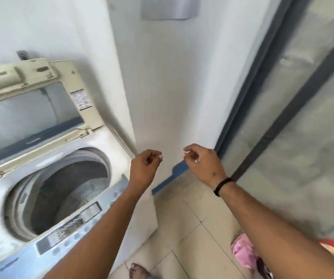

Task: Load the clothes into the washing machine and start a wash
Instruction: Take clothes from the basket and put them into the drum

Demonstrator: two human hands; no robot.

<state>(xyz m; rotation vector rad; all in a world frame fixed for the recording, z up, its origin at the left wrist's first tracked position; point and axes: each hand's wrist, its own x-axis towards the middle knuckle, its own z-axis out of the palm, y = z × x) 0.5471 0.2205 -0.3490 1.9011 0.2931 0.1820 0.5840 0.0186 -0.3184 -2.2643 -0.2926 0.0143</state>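
Observation:
A white top-loading washing machine [109, 146] stands at the left with its lid [65, 77] raised against the wall. Its drum [65, 190] looks dark and I see no clothes inside. The control panel [77, 224] runs along the front edge, partly under my left forearm. My left hand [145, 169] hovers to the right of the machine with fingers loosely curled and nothing in it. My right hand [201, 162] is level with it, fingers curled the same way, a black band on the wrist. Pink clothes [242, 252] lie on the floor at the lower right.
A white wall [162, 87] rises straight ahead with a blue skirting strip [174, 176] at its foot. A dark-framed frosted sliding door [303, 117] fills the right side. The floor is beige tile [192, 218]. A bare foot [138, 270] shows at the bottom edge.

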